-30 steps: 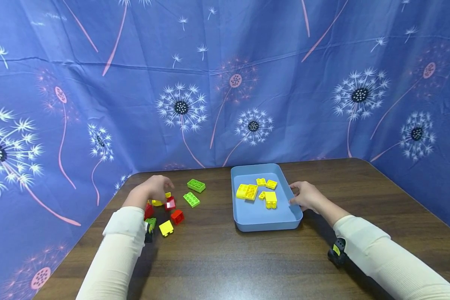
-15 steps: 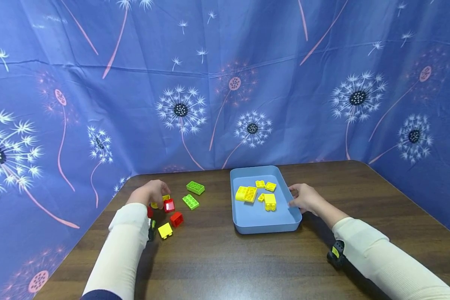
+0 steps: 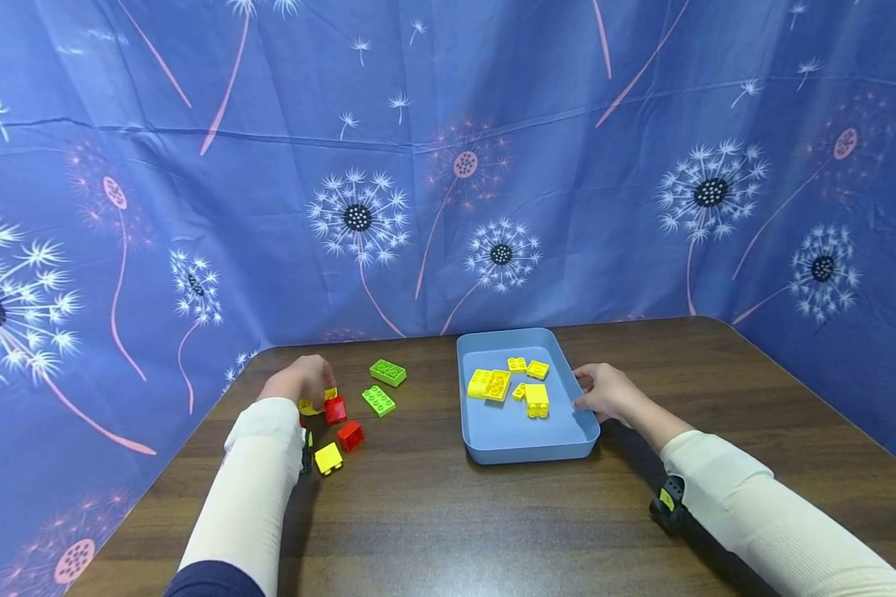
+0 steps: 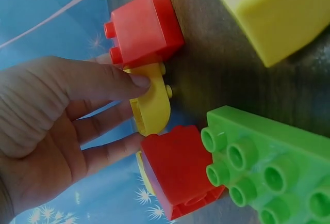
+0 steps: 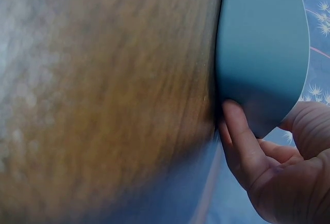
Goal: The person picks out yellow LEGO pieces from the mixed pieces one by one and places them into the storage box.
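Observation:
In the left wrist view my left hand (image 4: 56,110) has its thumb on a yellow toy brick with a rounded end (image 4: 154,102), fingers behind it, pinching it. One red brick (image 4: 144,30) sits right above that brick in this view and another red brick (image 4: 180,170) right below. The head view shows the left hand (image 3: 302,380) over the pile at the table's left. My right hand (image 3: 606,391) grips the right wall of a blue tray (image 3: 526,454), thumb over the rim and fingers outside against the wall (image 5: 263,43). Several yellow bricks (image 3: 538,400) lie in the tray.
Two green bricks (image 3: 378,400) lie between the pile and the tray. A red brick (image 3: 350,435) and a yellow brick (image 3: 328,458) rest nearer me. Behind the brown table (image 3: 448,531) hangs a blue dandelion-print cloth (image 3: 612,224).
My left hand has come down into the pile and moved slightly right, its fingers closing on the yellow rounded brick. The right hand and the tray have stayed in place.

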A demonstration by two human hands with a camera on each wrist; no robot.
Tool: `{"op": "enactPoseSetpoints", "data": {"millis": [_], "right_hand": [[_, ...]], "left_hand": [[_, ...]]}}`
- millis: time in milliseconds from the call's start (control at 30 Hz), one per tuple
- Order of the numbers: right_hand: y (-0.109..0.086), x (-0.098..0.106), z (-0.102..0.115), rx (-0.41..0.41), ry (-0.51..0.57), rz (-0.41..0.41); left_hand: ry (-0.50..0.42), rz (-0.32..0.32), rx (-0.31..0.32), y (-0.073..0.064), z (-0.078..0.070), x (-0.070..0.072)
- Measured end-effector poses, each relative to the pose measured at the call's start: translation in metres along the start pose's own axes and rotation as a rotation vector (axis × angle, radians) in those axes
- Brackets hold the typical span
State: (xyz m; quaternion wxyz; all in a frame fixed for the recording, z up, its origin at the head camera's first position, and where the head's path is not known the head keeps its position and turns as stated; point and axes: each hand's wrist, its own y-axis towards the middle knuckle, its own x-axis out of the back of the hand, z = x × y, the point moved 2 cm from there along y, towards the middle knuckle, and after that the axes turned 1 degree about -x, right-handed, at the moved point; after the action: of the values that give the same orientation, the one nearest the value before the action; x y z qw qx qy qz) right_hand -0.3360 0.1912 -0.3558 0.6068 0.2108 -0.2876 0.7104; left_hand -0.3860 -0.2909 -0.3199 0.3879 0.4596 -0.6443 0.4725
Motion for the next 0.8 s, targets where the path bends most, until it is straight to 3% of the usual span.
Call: {"op": "enactPoseSetpoints", "data": {"millis": [433,800], "right_hand": [[0.0,0.0,0.001,-0.004,-0.005,0.003],[0.0,-0.001,0.0,0.001,0.012,-0.005]], "left_hand": [[-0.006,-0.039,-0.021,-0.01,0.002,0.006],[0.007,-0.091,-0.091,-0.008,-0.008,0.02]]}}
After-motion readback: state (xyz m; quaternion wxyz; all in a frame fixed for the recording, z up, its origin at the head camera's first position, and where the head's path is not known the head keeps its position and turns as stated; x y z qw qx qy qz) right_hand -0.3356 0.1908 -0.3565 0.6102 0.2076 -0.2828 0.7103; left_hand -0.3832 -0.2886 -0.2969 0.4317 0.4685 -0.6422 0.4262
